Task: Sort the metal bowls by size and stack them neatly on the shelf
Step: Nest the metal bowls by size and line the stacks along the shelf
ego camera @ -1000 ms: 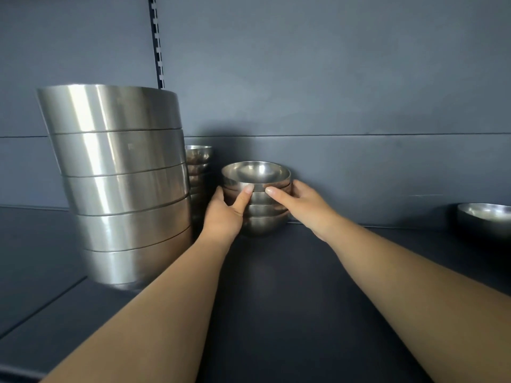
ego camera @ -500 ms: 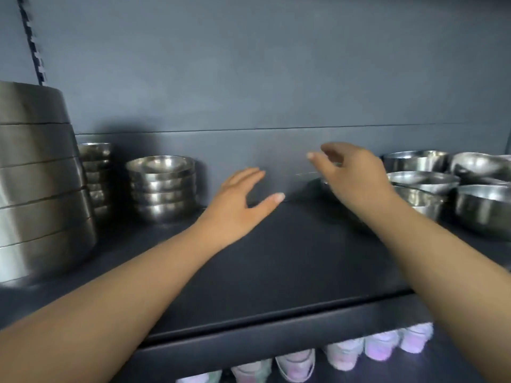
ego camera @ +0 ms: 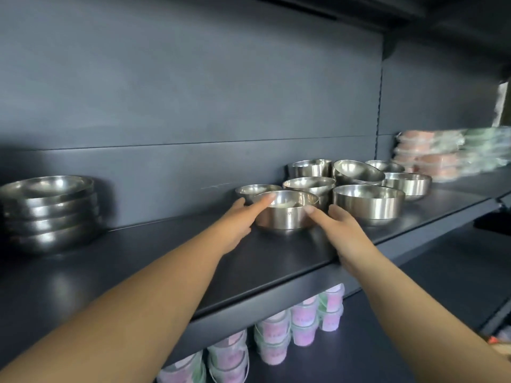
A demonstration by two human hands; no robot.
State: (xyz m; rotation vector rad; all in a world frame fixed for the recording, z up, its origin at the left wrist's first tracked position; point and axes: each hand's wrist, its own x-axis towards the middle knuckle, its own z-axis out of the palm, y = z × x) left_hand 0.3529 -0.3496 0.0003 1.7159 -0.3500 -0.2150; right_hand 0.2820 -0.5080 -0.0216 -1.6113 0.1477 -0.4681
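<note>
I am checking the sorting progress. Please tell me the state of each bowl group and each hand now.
front bowl: upright on shelf, a hand on each side
left hand: fingers on bowl's left rim
right hand: fingers at bowl's right side
stacked bowls: nested, at left
loose bowls: unsorted; one tilted

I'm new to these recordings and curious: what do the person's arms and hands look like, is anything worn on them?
Both forearms are bare right down from the lower edge of the picture: no sleeves show. The left hand and the right hand wear no gloves, and I see no rings, watch or bracelet. The fingernails look short and unpainted.
</note>
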